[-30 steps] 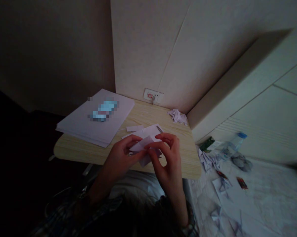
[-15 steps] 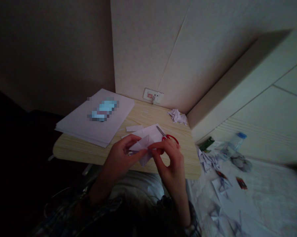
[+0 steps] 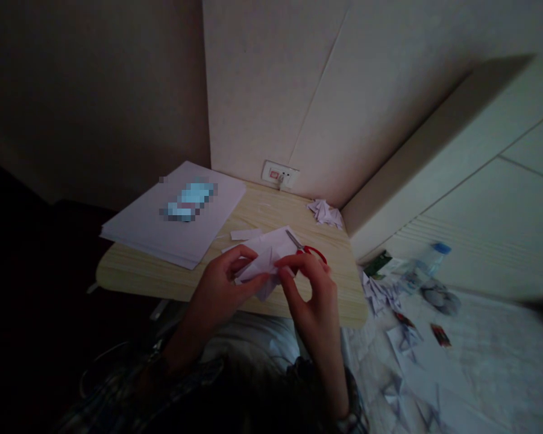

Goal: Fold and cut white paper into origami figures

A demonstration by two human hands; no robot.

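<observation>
A folded piece of white paper (image 3: pixel 263 263) is between my hands, above the front of the small wooden table. My left hand (image 3: pixel 223 277) is closed on its left side, thumb below and fingers behind. At its right side my right hand (image 3: pixel 310 283) pinches a fold between thumb and forefinger. Just beyond lie a flat sheet of paper (image 3: pixel 284 237) and a pair of scissors (image 3: pixel 314 252) with red handles, partly covered by my right hand. A narrow paper strip (image 3: pixel 246 234) rests behind my left hand.
The wooden table (image 3: pixel 271 205) bears a stack of white paper (image 3: pixel 140 226) with a blurred-out phone (image 3: pixel 192 201) on top. Folded paper pieces (image 3: pixel 324 213) sit at its back right corner. On the bed at right are more paper folds (image 3: pixel 379 295) and a plastic bottle (image 3: pixel 434 259).
My right thumb and forefinger have shifted slightly on the paper's right side, and the folded paper has tilted a little. My left hand keeps its hold.
</observation>
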